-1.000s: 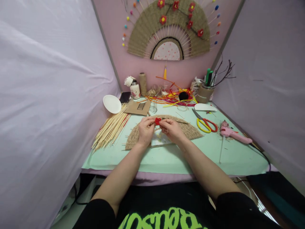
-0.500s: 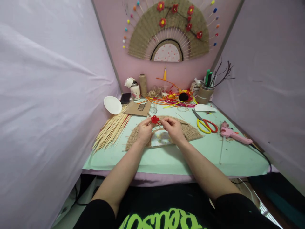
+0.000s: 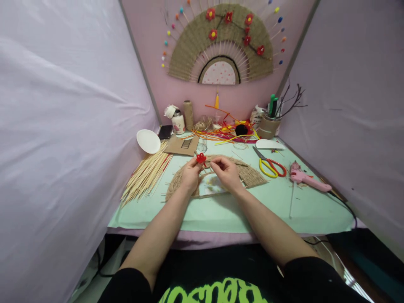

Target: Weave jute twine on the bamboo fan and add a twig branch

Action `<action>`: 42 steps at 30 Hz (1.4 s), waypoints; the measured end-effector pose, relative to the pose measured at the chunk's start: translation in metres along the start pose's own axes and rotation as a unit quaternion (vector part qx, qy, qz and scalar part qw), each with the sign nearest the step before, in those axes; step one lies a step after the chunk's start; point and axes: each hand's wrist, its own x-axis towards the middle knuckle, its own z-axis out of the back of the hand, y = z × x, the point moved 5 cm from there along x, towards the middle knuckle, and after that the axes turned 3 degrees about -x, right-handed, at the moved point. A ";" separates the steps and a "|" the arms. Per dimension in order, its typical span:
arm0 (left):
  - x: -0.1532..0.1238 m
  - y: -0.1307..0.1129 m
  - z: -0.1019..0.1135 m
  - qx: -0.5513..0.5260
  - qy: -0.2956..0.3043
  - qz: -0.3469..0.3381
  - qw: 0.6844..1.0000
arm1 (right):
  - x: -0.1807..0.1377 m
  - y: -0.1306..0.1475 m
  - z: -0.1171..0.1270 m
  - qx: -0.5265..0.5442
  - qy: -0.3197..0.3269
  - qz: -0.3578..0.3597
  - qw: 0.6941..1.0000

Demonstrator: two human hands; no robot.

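Note:
A small red looped flower [image 3: 201,158], which looks bent from pipe cleaner, is pinched between the thumb and fingers of my left hand [image 3: 191,173]. A short red end hangs below its petals. Just to the right, my right hand [image 3: 226,171] is closed in a pinch, its fingertips a little apart from the flower. What lies between those fingertips, if anything, is too small to tell. Under both hands a woven twine fan [image 3: 255,176] lies on the table, its pale patterned centre [image 3: 210,186] partly covered by my right hand.
Thin wooden sticks [image 3: 145,174] and a white plate [image 3: 148,141] are at the left, by a cardboard piece [image 3: 179,146]. On the right lie scissors [image 3: 272,166] and a pink glue gun [image 3: 311,182]. Coloured pipe cleaners [image 3: 221,136] lie at the back; a decorated fan [image 3: 189,54] hangs above.
My left hand has shifted slightly left with the red flower, and the gap between it and my right fingertips is a little wider. The camera view has tilted slightly.

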 end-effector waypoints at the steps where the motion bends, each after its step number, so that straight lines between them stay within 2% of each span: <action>1: 0.001 -0.001 0.000 -0.014 0.003 -0.001 1.000 | 0.000 -0.001 -0.001 -0.010 0.004 0.003 1.000; 9: 0.004 -0.002 0.008 -0.026 -0.020 0.028 0.999 | 0.001 -0.002 -0.001 -0.059 -0.001 0.014 0.998; 18: 0.004 -0.003 0.010 0.056 -0.002 -0.013 0.998 | 0.011 0.000 0.019 -0.041 -0.059 -0.045 0.996; 23: 0.004 -0.001 0.009 0.109 0.022 -0.010 0.994 | 0.025 0.029 0.043 -0.112 -0.003 -0.037 0.993; 25: 0.002 0.002 0.009 0.132 0.025 0.018 0.991 | 0.041 0.045 0.065 -0.148 -0.001 -0.024 0.989; 27: -0.001 0.004 0.009 0.163 0.023 0.043 0.986 | 0.065 0.055 0.091 -0.177 -0.026 -0.017 0.984; 29: -0.004 0.003 0.006 0.199 0.028 0.041 0.979 | 0.093 0.056 0.115 -0.187 -0.062 -0.018 0.980; 31: -0.006 -0.001 0.001 0.229 0.040 0.024 0.972 | 0.123 0.047 0.131 -0.194 -0.069 -0.030 0.978; 35: -0.011 -0.003 -0.006 0.247 0.045 0.022 0.968 | 0.178 0.017 0.136 -0.303 -0.030 -0.030 0.952; 39: -0.013 0.002 -0.007 0.225 0.051 0.026 0.973 | 0.224 -0.005 0.128 -0.430 -0.010 -0.024 0.902; 42: -0.014 0.003 -0.006 0.232 0.060 0.016 0.971 | 0.254 -0.017 0.123 -0.463 0.003 -0.024 0.886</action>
